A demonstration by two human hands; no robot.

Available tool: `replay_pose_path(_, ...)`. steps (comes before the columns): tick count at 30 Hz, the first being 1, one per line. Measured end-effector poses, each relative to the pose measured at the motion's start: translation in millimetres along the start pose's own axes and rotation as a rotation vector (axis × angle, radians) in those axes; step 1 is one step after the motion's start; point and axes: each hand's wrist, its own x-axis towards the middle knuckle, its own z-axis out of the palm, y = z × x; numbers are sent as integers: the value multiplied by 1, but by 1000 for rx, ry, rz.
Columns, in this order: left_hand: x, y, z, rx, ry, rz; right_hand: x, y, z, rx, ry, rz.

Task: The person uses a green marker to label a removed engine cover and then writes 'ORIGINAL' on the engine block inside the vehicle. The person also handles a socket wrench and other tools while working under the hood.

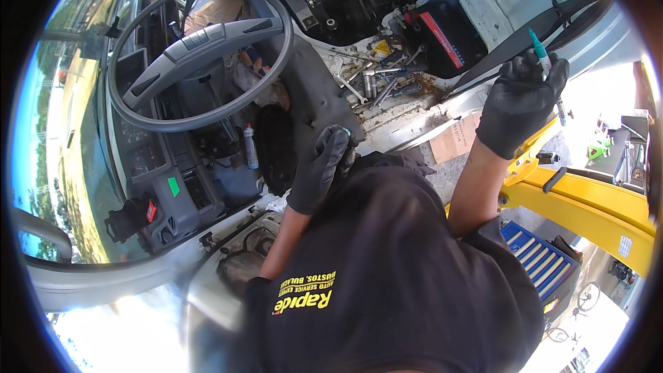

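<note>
My right hand, in a black glove, is raised at the right beside the white door frame. Its fingers are closed round a marker with a teal pointed end and a whitish barrel; the barrel's other end shows below the hand. My left hand, also gloved in black, is near my body beside the dark seat area. Its fingers are curled together, and a tiny teal-white bit shows at the fingertips, too small to name. Several wrenches and sockets lie in the open bay ahead, next to a black battery with a red label.
A steering wheel and dashboard fill the left. A spray can stands near the pedals. Cardboard lies beyond the sill. At the right are a yellow lift arm and a blue slatted tool cart.
</note>
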Motion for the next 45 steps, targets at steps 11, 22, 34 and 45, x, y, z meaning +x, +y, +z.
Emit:
replay_pose_path(11, 12, -2, -3, 98, 2, 3, -34, -19, 25, 178, 4, 172)
replay_pose_path(22, 19, -9, -8, 97, -40, -5, -32, -12, 26, 269, 47, 401)
replay_pose_path(34, 23, -10, -4, 110, -28, -21, -26, 16, 28, 472, 70, 399)
replay_pose_path(45, 27, -13, -13, 86, 5, -31, -28, -12, 46, 299, -50, 351)
